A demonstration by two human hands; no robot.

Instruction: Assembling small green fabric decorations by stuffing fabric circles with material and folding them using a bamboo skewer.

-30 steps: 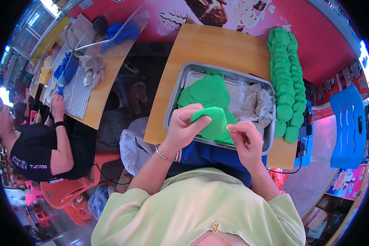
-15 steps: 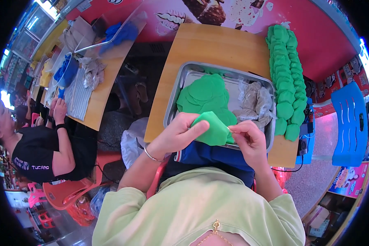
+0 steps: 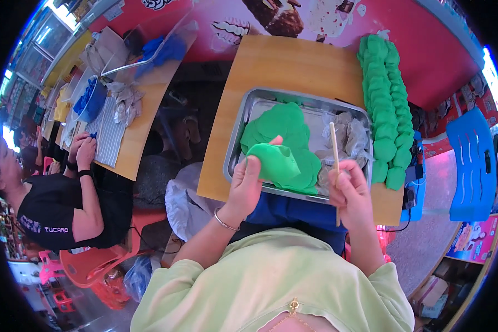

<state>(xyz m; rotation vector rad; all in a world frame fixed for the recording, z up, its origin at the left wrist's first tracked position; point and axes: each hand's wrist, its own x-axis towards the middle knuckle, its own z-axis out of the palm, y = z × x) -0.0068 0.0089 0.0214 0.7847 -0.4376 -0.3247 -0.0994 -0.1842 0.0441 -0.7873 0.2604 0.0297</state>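
Between the thumb and fingers of my left hand [image 3: 247, 182] is a green fabric piece [image 3: 272, 161], folded over and bulging. My right hand [image 3: 349, 191] grips a thin wooden stick [image 3: 334, 145], held nearly upright with its tip pointing away from me. Both hands are over the near side of a metal tray [image 3: 235, 120]. Inside it, on the left, lies a heap of flat green pieces [image 3: 282, 123]. Clear bags with greyish-beige stuffing [image 3: 346, 133] fill its right part.
Rows of finished-looking green puffs [image 3: 383, 110] line the right side of the wooden table [image 3: 293, 58]. A blue chair [image 3: 470, 166] stands farther right. To the left, another person [image 3: 61, 205] works at a second table [image 3: 130, 138] with a blue bucket [image 3: 93, 99].
My hands have moved apart. The right hand has drawn back from the green piece and now shows the stick upright; the left has tilted the piece.
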